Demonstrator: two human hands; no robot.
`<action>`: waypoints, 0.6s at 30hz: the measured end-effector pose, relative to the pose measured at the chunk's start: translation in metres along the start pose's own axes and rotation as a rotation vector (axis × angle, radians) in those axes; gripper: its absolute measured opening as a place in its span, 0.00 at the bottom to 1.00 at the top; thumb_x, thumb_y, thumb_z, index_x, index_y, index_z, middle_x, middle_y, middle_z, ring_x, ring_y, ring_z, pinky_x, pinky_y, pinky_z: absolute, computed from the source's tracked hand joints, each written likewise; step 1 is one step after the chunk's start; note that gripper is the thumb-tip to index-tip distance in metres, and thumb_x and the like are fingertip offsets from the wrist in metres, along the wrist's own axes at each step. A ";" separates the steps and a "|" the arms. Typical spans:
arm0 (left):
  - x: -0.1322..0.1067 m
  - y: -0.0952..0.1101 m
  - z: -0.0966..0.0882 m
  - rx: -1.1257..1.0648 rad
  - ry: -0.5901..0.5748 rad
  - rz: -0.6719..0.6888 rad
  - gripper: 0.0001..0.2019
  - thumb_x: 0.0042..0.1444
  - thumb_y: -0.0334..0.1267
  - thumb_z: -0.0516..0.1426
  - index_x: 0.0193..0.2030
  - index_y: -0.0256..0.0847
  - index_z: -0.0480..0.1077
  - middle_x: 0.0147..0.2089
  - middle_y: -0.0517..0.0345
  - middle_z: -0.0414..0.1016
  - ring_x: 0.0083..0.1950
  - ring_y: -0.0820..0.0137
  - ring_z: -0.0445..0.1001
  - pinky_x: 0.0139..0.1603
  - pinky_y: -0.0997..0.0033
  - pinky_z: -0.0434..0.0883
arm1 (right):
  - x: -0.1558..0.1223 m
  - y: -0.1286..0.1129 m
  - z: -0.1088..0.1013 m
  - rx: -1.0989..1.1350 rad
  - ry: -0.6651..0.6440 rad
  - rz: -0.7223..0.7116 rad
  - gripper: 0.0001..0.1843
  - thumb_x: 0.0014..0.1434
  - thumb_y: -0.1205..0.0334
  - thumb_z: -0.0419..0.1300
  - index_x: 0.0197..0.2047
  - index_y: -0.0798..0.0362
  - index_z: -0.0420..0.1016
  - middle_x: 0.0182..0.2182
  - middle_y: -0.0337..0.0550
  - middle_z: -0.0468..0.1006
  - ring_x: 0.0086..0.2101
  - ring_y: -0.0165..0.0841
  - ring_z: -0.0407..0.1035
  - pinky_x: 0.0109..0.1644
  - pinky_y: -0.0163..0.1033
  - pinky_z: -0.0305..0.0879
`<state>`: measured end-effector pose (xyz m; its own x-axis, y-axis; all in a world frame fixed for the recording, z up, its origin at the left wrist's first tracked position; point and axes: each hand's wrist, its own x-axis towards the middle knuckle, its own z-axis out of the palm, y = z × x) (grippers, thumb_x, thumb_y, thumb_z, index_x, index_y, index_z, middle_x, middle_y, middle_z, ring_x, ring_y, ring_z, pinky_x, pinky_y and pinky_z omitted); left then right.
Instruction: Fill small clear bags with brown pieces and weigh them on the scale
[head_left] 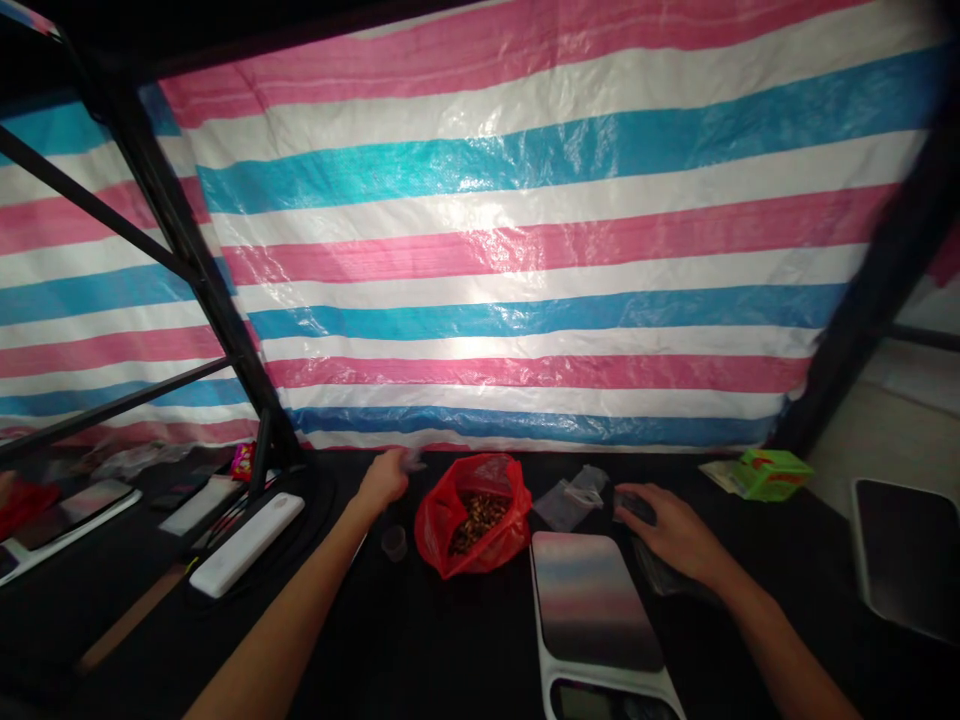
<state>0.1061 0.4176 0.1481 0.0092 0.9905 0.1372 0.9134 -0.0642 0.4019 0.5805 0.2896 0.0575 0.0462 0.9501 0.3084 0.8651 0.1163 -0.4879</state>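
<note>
Reaching beside the red bag [439, 525] of seeds [478, 520]: your left hand [386, 480], grip unclear.
Your right hand [671, 530] rests, fingers spread wide, on a dark pouch [634, 506].

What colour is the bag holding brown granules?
The plastic bag is red, best in the head view.

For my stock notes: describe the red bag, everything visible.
The red bag is thin, crinkled, translucent plastic, loosely gathered and slumped on the black tabletop. Small brown pieces, possibly nuts or seeds, show inside its lower part. The left hand is close by, apparently not touching it.
</note>
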 end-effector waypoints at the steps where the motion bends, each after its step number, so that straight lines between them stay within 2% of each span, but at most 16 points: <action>1: -0.001 0.008 -0.007 -0.016 0.022 0.037 0.21 0.57 0.24 0.56 0.57 0.38 0.76 0.54 0.46 0.82 0.56 0.58 0.79 0.60 0.63 0.72 | 0.000 0.000 -0.001 -0.007 0.010 0.000 0.22 0.63 0.45 0.60 0.54 0.47 0.81 0.49 0.49 0.85 0.50 0.50 0.78 0.58 0.55 0.71; 3: -0.009 0.033 -0.021 -0.058 0.107 0.133 0.27 0.61 0.24 0.51 0.66 0.41 0.68 0.61 0.48 0.77 0.63 0.61 0.74 0.68 0.62 0.67 | 0.000 0.000 -0.004 -0.023 0.027 -0.010 0.21 0.62 0.45 0.61 0.53 0.45 0.81 0.49 0.48 0.85 0.50 0.50 0.79 0.59 0.55 0.71; 5: -0.028 0.072 -0.026 -0.218 0.282 0.357 0.26 0.62 0.26 0.53 0.67 0.41 0.67 0.61 0.46 0.74 0.64 0.59 0.72 0.71 0.56 0.65 | 0.000 0.000 -0.004 -0.044 0.044 -0.013 0.20 0.62 0.46 0.61 0.53 0.43 0.81 0.50 0.46 0.85 0.52 0.50 0.78 0.62 0.57 0.68; 6: -0.041 0.095 -0.024 -0.296 0.301 0.474 0.26 0.62 0.27 0.54 0.67 0.41 0.67 0.61 0.46 0.73 0.63 0.59 0.71 0.71 0.54 0.66 | -0.001 0.000 -0.004 -0.056 0.052 -0.006 0.20 0.62 0.46 0.60 0.53 0.43 0.81 0.51 0.45 0.85 0.54 0.50 0.77 0.64 0.58 0.66; 8: -0.069 0.143 -0.012 -0.402 0.220 0.680 0.27 0.62 0.25 0.53 0.68 0.45 0.67 0.61 0.49 0.71 0.64 0.61 0.70 0.70 0.55 0.67 | -0.002 0.000 -0.002 -0.074 0.054 0.017 0.21 0.61 0.46 0.59 0.54 0.42 0.81 0.53 0.44 0.85 0.58 0.51 0.74 0.67 0.61 0.61; 10: -0.091 0.184 0.011 -0.416 0.114 0.775 0.28 0.61 0.24 0.52 0.67 0.48 0.67 0.61 0.49 0.70 0.63 0.60 0.70 0.68 0.57 0.70 | -0.004 0.000 0.001 -0.079 0.038 0.039 0.21 0.61 0.47 0.59 0.54 0.42 0.81 0.55 0.44 0.84 0.62 0.52 0.71 0.69 0.64 0.58; 12: -0.103 0.213 0.039 -0.354 0.024 0.755 0.27 0.61 0.24 0.52 0.66 0.46 0.68 0.59 0.46 0.69 0.62 0.58 0.70 0.66 0.57 0.72 | -0.004 0.000 0.002 -0.064 0.020 0.039 0.22 0.61 0.48 0.59 0.56 0.42 0.80 0.56 0.44 0.83 0.63 0.52 0.69 0.70 0.64 0.57; 14: -0.106 0.227 0.068 -0.243 -0.060 0.671 0.26 0.61 0.27 0.53 0.67 0.44 0.67 0.62 0.42 0.68 0.64 0.53 0.69 0.64 0.52 0.72 | -0.004 -0.002 0.002 -0.012 0.011 0.014 0.23 0.62 0.48 0.59 0.57 0.44 0.79 0.58 0.47 0.81 0.63 0.51 0.70 0.70 0.61 0.59; 16: -0.103 0.231 0.092 -0.108 -0.167 0.538 0.25 0.63 0.35 0.56 0.67 0.42 0.66 0.66 0.36 0.66 0.66 0.45 0.67 0.62 0.43 0.71 | -0.004 -0.005 -0.003 0.063 0.011 -0.011 0.25 0.64 0.47 0.58 0.60 0.47 0.77 0.60 0.50 0.79 0.63 0.48 0.70 0.70 0.57 0.61; 18: -0.100 0.227 0.109 0.005 -0.243 0.436 0.26 0.66 0.45 0.56 0.68 0.37 0.66 0.66 0.29 0.67 0.68 0.39 0.64 0.64 0.37 0.67 | -0.006 -0.009 -0.013 0.101 0.006 -0.007 0.27 0.63 0.46 0.58 0.62 0.48 0.76 0.64 0.51 0.76 0.66 0.49 0.66 0.72 0.57 0.58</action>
<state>0.3568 0.3176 0.1275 0.4846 0.8714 0.0767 0.8052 -0.4787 0.3500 0.5789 0.2788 0.0700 0.0435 0.9474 0.3170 0.8109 0.1519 -0.5651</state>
